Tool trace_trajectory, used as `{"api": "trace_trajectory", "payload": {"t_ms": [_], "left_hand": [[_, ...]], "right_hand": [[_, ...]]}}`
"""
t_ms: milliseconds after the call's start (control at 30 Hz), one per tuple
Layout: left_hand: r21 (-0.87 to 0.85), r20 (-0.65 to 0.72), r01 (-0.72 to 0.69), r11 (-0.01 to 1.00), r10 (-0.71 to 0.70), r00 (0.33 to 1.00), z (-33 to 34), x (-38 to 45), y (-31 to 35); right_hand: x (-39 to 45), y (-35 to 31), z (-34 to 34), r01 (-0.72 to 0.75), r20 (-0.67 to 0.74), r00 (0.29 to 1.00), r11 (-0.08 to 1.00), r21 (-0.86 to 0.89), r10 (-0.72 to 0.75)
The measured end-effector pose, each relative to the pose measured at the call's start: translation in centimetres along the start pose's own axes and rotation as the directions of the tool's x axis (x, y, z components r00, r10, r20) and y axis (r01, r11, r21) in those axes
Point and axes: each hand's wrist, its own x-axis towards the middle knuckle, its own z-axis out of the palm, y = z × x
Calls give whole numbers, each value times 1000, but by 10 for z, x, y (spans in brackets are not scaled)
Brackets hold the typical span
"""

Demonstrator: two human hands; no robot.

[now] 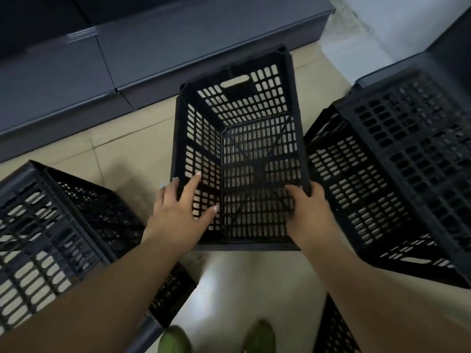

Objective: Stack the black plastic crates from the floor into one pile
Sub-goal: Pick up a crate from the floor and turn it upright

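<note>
At centre, right hand [309, 211] grips crate [254, 118], fingertips hidden; left hand [178, 210] rests spread.

Grasps centre crate [254, 149] at near end: left grip [178, 207] spread straight-fingered across left wall, right grip [308, 212] curled round right rim. Flanked by left-hand crate [51, 225] and right-hand crate [382, 174].

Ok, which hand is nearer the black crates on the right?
Right. The right hand grips the middle crate by its right rim, close beside the crates on the right. The left hand rests on that crate's left wall, on its far side from them.
</note>
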Motion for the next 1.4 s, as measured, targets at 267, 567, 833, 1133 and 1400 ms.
{"api": "trace_trajectory", "payload": {"t_ms": [267,567,833,1133,1400], "left_hand": [[-6,67,87,996,-87,994,33,-19,-26],[14,11,102,995,-102,995,11,-15,-32],[3,-120,171,985,-170,978,-47,-30,-57],[-18,-222,403,915,-396,891,-74,-114,-194],[-110,-207,495,862,-507,837,-57,-190,-297]], "right_hand": [[-1,29,37,-112,62,991,988,-110,119],[-13,-27,34,124,41,992,983,-136,-120],[-41,-120,32,432,2,900,893,-130,-435],[-119,-231,87,701,174,713,690,-179,-680],[-189,-273,172,695,274,718,679,-236,-640]]}}
